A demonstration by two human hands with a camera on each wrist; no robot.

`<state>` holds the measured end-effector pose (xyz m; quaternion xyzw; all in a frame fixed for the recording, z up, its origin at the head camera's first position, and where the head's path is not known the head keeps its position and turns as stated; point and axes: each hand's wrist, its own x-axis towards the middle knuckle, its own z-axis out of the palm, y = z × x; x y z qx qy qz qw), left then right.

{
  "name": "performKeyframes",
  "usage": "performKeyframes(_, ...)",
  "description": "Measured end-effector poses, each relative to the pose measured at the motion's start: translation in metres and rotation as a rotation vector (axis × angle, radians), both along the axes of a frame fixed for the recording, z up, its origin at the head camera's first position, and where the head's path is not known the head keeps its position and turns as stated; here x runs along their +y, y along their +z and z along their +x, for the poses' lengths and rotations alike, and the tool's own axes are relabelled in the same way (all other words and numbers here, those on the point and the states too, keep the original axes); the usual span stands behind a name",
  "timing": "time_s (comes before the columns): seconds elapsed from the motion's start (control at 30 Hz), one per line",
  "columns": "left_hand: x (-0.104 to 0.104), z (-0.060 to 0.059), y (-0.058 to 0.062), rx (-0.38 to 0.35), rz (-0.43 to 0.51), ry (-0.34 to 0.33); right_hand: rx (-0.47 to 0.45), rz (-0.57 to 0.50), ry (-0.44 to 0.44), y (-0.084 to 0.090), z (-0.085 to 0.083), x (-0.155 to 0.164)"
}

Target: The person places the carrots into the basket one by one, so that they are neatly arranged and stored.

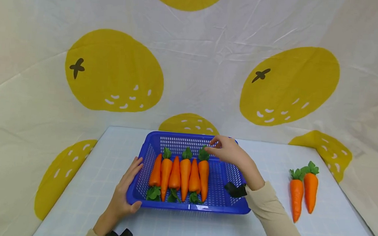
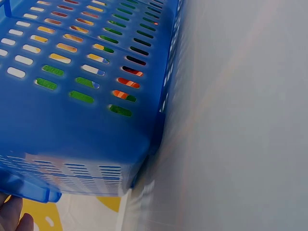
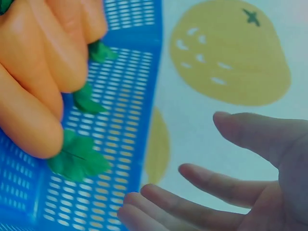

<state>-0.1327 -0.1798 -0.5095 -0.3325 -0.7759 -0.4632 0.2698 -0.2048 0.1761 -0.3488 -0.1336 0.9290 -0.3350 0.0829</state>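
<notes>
A blue plastic basket [image 1: 217, 208] with slotted walls holds several orange carrots in one row, their green leafy tops pointing alternately to the back and to the front. My left hand [image 1: 123, 190] rests against the basket's left side, fingers stretched along it and thumb by the front corner. Over the back right of the basket is my right hand [image 1: 227, 150], close to the leaves of the rightmost carrot [image 1: 203, 177]. In the right wrist view its fingers [image 3: 211, 180] are spread apart with nothing between them. Two more carrots, a nearer one [image 1: 296, 198] and a farther one [image 1: 310, 188], lie outside the basket.
The table [image 1: 81, 198] has a pale, faintly checked cover. Behind it and at its sides hangs a white cloth [image 1: 199, 71] printed with large yellow fruit. Inside the basket, bare floor [image 1: 217, 178] shows to the right of the carrots.
</notes>
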Motion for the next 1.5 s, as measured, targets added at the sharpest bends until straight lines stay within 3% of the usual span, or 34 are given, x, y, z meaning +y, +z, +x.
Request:
performKeyframes(0.17, -0.002, 0.001, 0.0, 0.001, -0.005, 0.008, 0.118, -0.029, -0.027, 0.007, 0.015, 0.015)
performKeyframes(0.4, -0.003, 0.0, -0.001, 0.014, 0.003, 0.001, 0.205, -0.087, -0.121, 0.005, 0.038, 0.044)
performKeyframes(0.63, -0.001, -0.002, -0.003, 0.044, 0.012, -0.016, 0.309, -0.098, -0.211, -0.01, 0.058, 0.091)
performKeyframes(0.9, -0.001, -0.001, 0.001, 0.037, 0.012, -0.016, 0.474, -0.1, -0.279, -0.044, 0.07, 0.165)
performKeyframes(1.2, -0.001, 0.001, -0.001, 0.002, -0.002, -0.002, 0.377, 0.079, -0.344, -0.079, 0.086, 0.234)
performKeyframes(1.5, 0.0, -0.001, 0.0, 0.009, 0.004, -0.01, 0.304, 0.21, -0.143, -0.113, 0.082, 0.265)
